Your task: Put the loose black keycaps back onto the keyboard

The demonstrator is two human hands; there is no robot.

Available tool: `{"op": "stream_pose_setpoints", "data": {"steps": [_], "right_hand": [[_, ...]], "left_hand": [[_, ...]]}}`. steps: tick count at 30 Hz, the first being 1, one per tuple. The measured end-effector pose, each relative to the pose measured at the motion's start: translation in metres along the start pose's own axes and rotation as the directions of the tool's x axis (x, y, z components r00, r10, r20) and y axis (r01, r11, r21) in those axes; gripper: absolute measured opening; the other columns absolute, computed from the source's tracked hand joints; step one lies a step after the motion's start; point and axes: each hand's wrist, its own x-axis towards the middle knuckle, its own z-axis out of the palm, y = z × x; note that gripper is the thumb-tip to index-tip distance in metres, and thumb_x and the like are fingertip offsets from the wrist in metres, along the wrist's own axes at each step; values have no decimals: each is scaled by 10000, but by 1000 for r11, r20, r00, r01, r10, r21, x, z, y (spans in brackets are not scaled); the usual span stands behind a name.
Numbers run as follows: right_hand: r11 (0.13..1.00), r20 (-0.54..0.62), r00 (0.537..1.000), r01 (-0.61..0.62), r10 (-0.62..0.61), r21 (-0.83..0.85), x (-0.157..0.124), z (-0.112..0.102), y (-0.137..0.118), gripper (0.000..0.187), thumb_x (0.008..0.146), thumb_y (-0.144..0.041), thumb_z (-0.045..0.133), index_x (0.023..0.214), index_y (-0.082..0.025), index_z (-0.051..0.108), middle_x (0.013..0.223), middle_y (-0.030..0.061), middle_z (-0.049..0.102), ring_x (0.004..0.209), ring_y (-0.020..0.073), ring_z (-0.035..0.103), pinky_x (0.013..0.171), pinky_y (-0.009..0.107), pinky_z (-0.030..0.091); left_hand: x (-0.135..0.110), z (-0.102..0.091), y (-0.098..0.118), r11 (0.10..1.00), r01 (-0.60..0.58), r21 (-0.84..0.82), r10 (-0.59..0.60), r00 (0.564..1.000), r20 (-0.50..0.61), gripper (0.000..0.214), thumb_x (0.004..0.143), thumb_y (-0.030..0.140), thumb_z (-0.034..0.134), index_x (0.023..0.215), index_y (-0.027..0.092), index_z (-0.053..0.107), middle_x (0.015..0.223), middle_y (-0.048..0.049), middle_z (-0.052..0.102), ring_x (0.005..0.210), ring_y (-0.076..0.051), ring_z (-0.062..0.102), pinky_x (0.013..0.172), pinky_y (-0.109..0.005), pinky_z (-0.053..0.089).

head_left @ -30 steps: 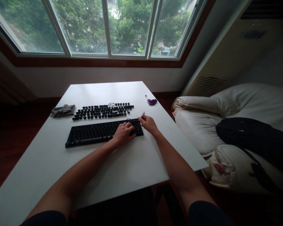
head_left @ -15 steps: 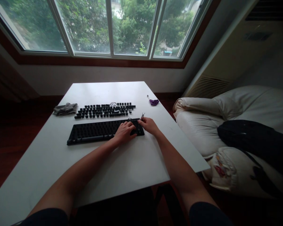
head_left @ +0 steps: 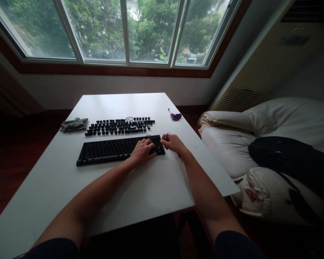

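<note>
A black keyboard (head_left: 105, 149) lies on the white table (head_left: 151, 190), with most of its keycaps off. Resting on its right part is my left hand (head_left: 143, 150), fingers spread and holding nothing. My right hand (head_left: 173, 143) is at the keyboard's right end, closed around a small thin metal keycap puller (head_left: 166, 136); most of the tool is hidden by the fingers. Behind the keyboard, loose black keycaps (head_left: 112, 126) stand in rows.
A grey cloth (head_left: 74, 125) lies at the table's left edge. Toward the back right is a purple brush-like thing (head_left: 175, 116) with a thin handle. A cream sofa (head_left: 224, 127) with a dark bag (head_left: 283, 151) stands right of the table. A window is ahead.
My right hand has shifted slightly right and turned, so the puller's prongs, upright before, now tilt to the right. My left hand has stayed in place.
</note>
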Motion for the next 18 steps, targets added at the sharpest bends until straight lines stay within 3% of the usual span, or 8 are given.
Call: {"op": "stream_pose_setpoints", "data": {"steps": [5, 8, 10, 13, 15, 18], "right_hand": [[947, 70, 986, -164, 151, 274, 7, 3, 13, 169, 836, -309, 602, 719, -188, 587, 529, 4, 653, 481, 136, 605, 511, 222, 438], [911, 103, 975, -223, 199, 347, 9, 4, 14, 166, 840, -308, 583, 724, -189, 569, 524, 9, 648, 461, 138, 590, 460, 221, 405], [943, 80, 984, -177, 161, 283, 7, 4, 10, 171, 847, -317, 587, 738, -185, 589, 529, 3, 648, 483, 136, 597, 495, 220, 419], [1000, -22, 1000, 1, -1, 8, 1, 4, -3, 181, 849, -345, 627, 780, -180, 660, 574, -4, 663, 553, 134, 603, 574, 223, 410], [981, -68, 994, 68, -82, -181, -4, 6, -13, 179, 836, -359, 658, 804, -186, 695, 633, 4, 684, 585, 137, 589, 585, 236, 373], [948, -83, 991, 76, -107, -308, -7, 9, -22, 199, 860, -388, 651, 827, -204, 719, 667, 15, 695, 600, 148, 587, 595, 251, 350]], "left_hand": [[0, -1, 2, 1000, 7, 5, -7, 1000, 5, 260, 857, 412, 713, 1063, 257, 679, 1144, -67, 622, 1075, -267, 538, 906, -415, 430], [0, -2, 2, 1000, 11, -1, -11, 1000, 8, 259, 855, 409, 715, 1063, 259, 683, 1143, -68, 623, 1078, -267, 538, 911, -414, 429], [0, -2, 1, 1000, 8, 2, -8, 1000, 9, 265, 852, 410, 717, 1066, 257, 682, 1141, -67, 622, 1073, -265, 538, 908, -413, 431], [0, 0, 0, 1000, 7, 12, -7, 1000, 8, 274, 853, 422, 713, 1068, 254, 679, 1127, -65, 621, 1064, -264, 536, 901, -414, 431], [0, 0, -1, 1000, 1, 14, -1, 1000, 6, 280, 857, 434, 706, 1066, 250, 677, 1125, -66, 619, 1059, -265, 534, 897, -417, 430], [0, 0, -2, 1000, -4, 12, 4, 1000, 3, 283, 856, 436, 703, 1065, 247, 675, 1133, -70, 616, 1059, -269, 531, 893, -421, 428]]}}
